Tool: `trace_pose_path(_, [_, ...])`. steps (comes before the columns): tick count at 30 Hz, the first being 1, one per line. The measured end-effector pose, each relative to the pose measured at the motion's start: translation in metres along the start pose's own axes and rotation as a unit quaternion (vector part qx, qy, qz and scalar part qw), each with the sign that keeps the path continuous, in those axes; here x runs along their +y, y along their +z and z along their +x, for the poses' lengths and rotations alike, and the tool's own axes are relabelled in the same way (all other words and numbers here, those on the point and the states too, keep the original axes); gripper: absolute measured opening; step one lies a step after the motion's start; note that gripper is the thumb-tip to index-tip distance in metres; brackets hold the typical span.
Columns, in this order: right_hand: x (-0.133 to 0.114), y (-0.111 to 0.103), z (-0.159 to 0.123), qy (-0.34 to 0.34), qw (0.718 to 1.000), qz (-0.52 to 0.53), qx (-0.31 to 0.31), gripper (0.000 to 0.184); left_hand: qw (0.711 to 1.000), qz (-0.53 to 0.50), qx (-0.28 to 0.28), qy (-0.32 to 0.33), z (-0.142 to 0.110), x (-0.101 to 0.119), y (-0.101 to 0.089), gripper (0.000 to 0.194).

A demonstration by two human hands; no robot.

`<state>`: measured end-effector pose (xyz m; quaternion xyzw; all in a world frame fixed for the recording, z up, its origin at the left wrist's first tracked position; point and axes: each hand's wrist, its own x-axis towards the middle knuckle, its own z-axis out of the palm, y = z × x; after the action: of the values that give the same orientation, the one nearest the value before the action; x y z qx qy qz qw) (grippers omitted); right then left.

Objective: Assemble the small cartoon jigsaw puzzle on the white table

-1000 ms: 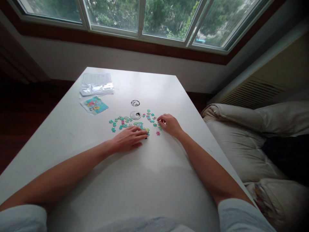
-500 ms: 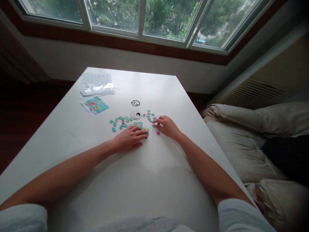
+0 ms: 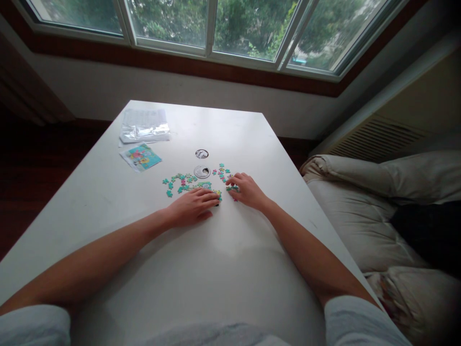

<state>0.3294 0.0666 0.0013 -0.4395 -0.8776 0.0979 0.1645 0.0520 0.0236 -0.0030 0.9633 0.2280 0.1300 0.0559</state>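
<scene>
My left hand [image 3: 194,204] lies flat, palm down, with its fingers stretched over a joined patch of jigsaw puzzle [image 3: 204,185]. Part of that patch is hidden under the fingers. My right hand [image 3: 247,191] hovers low at the right, thumb and forefinger bent and apart. Between them a green puzzle piece [image 3: 231,188] shows close to the tabletop. Loose puzzle pieces [image 3: 221,171] in green and pink are scattered just beyond the right fingertips. More loose green pieces [image 3: 169,193] lie left of the patch, with a pink cluster [image 3: 183,182] among them.
Two round silvery discs [image 3: 202,171] lie behind the puzzle on the white table [image 3: 223,259]. At the back left are a colourful picture card [image 3: 144,157] and a clear plastic packet [image 3: 146,132] on paper. A beige sofa [image 3: 345,216] stands along the right side.
My right hand has shifted slightly left and down, now covering most of the pink piece near its thumb. My left hand has stayed on the puzzle patch.
</scene>
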Motion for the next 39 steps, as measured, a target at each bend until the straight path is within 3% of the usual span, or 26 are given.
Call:
trace_pose_path(9, [-0.004,-0.003,-0.001,0.003,1.0,-0.016,-0.016,0.01,1.0,0.004,-0.006,0.002,0.0,-0.001,0.001,0.042])
trace_pose_path(21, [-0.008,0.0,0.002,-0.042,0.994,0.1,-0.022,0.015,1.0,0.005,-0.008,0.004,0.0,-0.001,0.0,0.042])
trace_pose_path(26, [-0.008,0.003,0.002,-0.01,0.986,0.166,-0.018,0.022,1.0,0.006,-0.009,0.003,0.0,-0.001,0.0,0.042])
trace_pose_path(35, [-0.012,0.005,0.001,0.048,0.962,0.266,-0.039,0.007,1.0,0.004,-0.004,0.002,0.0,0.0,0.0,0.042])
trace_pose_path(39, [-0.015,0.008,0.0,0.068,0.959,0.273,-0.047,0.01,1.0,0.005,-0.004,0.004,0.0,0.0,0.0,0.043])
